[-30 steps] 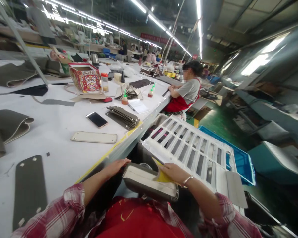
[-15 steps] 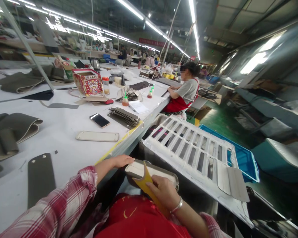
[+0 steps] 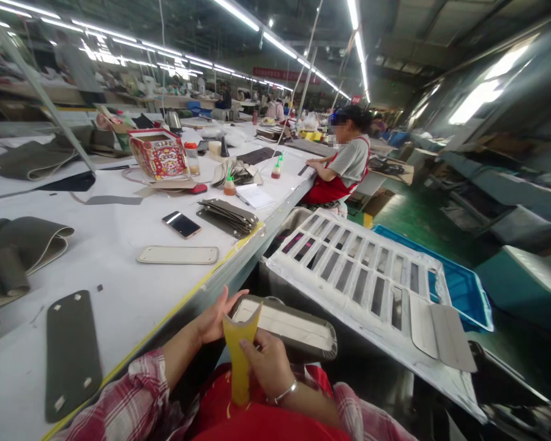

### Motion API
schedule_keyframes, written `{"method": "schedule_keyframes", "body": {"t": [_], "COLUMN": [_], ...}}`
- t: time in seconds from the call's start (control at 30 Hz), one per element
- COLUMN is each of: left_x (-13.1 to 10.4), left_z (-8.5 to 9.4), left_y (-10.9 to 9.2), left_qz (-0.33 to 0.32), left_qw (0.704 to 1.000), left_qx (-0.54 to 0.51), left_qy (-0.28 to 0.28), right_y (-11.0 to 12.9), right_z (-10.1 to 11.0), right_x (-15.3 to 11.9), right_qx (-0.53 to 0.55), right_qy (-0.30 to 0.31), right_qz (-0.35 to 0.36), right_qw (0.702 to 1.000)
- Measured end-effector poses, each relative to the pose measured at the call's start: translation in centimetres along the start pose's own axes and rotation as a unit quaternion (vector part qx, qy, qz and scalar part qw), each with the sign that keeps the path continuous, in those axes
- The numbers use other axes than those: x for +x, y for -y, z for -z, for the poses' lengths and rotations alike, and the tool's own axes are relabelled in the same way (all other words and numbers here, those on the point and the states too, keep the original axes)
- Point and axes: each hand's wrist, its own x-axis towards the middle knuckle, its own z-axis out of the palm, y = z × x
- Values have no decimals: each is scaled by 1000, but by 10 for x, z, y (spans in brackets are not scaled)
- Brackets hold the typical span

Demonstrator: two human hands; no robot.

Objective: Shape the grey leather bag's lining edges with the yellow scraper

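Observation:
My right hand [image 3: 270,366] is closed around a flat yellow scraper-like tool [image 3: 240,361], whose upper end is cut in a curved notch with two points. Just behind the tool lies a long grey-green piece with rounded ends and a cream inner face [image 3: 294,326], its rim folded up around that face. At its left end is my left hand [image 3: 213,318], fingers stretched and spread apart; whether the palm touches the piece is hard to tell. The yellow tool covers part of the piece's near left corner.
To the right stands a white slotted rack [image 3: 349,275] with two flat pieces [image 3: 445,334] on its corner, beside a blue crate [image 3: 463,288]. On the table lie a phone [image 3: 181,225], a cream strip [image 3: 177,255], stacked grey strips [image 3: 227,217] and a grey panel [image 3: 73,355]. A co-worker [image 3: 346,156] sits beyond.
The yellow tool has swung more upright and shifted left with my right hand. My left hand has opened its fingers, and the piece's cream face now shows more fully.

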Motion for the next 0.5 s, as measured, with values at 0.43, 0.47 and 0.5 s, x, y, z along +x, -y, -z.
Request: {"method": "schedule_keyframes", "body": {"t": [0.43,0.47,0.5], "left_x": [0,1,3], "left_z": [7,6,5], "left_y": [5,5,5], "left_qz": [-25,-27,-31], "left_qw": [997,997,997], "left_qx": [-74,-72,-69], "left_qy": [-18,-18,-17], "right_y": [-3,-4,-6], "right_z": [-40,-40,-40], "right_x": [20,22,24], "right_qx": [279,280,279], "right_qy": [78,76,74], "right_qz": [-250,-255,-258], "right_qw": [924,922,922]}}
